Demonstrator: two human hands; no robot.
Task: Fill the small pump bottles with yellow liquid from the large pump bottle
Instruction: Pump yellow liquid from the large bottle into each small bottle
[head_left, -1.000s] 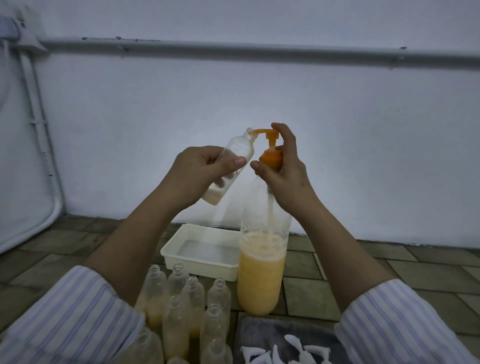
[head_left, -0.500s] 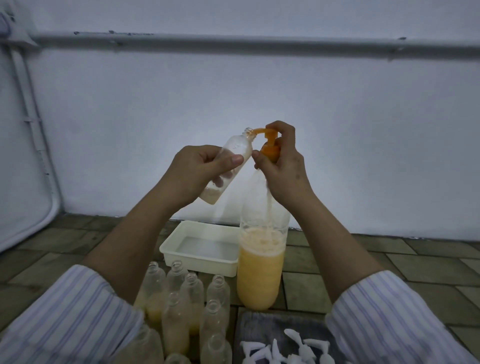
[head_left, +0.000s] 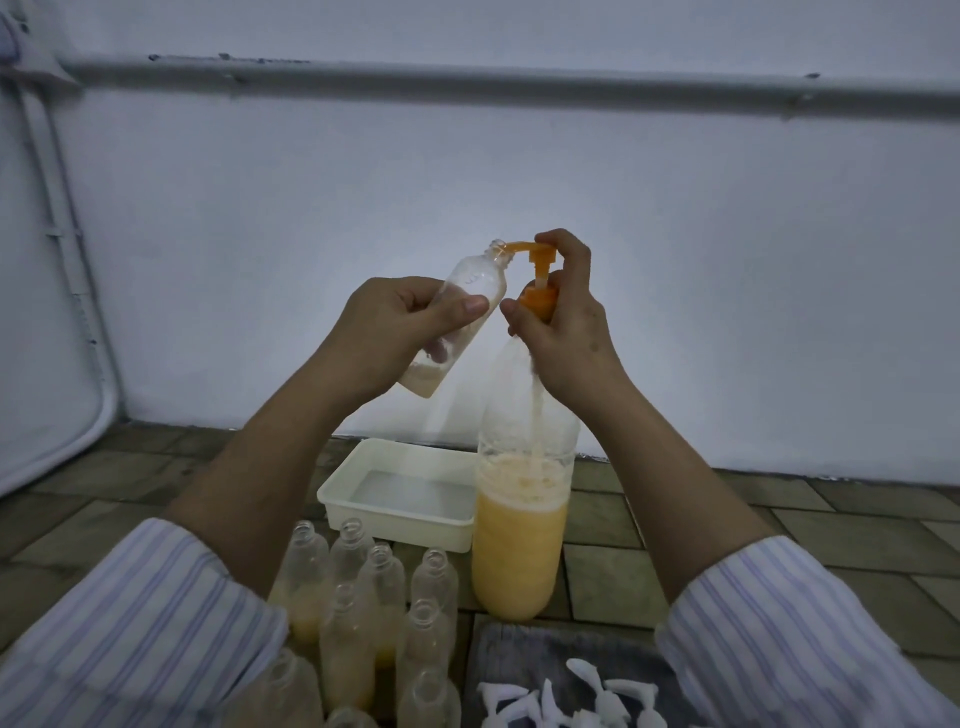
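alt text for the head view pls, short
The left hand holds a tilted small bottle with its mouth at the orange pump spout of the large bottle; the right hand grips the pump. Open small bottles and a white tray sit on the floor.

Since the half-second-earlier view, the orange pump head (head_left: 540, 254) at frame centre has risen from its collar, exposing the stem; the right hand's (head_left: 566, 317) forefinger, still on top, has lifted with it.
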